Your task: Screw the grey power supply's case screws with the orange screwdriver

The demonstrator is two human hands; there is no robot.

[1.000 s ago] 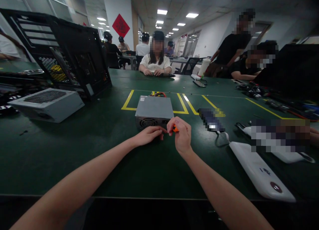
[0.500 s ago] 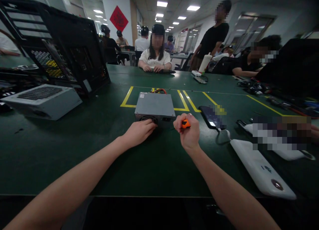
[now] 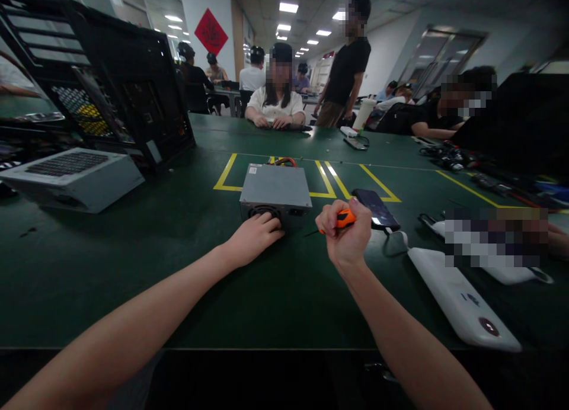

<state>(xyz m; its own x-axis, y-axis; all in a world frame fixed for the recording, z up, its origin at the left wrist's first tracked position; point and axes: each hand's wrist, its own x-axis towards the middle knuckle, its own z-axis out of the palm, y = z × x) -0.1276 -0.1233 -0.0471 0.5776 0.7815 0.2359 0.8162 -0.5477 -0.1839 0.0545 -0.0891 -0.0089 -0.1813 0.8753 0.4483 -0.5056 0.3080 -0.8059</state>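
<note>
Metal box (image 3: 274, 185): frame centre, on the bench (image 3: 200, 303).
Left hand (image 3: 255, 239): half curled, now at the fan (image 3: 254, 210); any hold cannot be told.
Right hand (image 3: 347, 238): closed round orange screwdriver (image 3: 344, 218), shifted rightward.
Finding: tool apparently disengaged from box.

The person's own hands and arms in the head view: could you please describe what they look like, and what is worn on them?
The left hand and right hand are bare, without gloves. The left forearm and right forearm taper toward the hands and show no sleeves, watches or bracelets.
</note>
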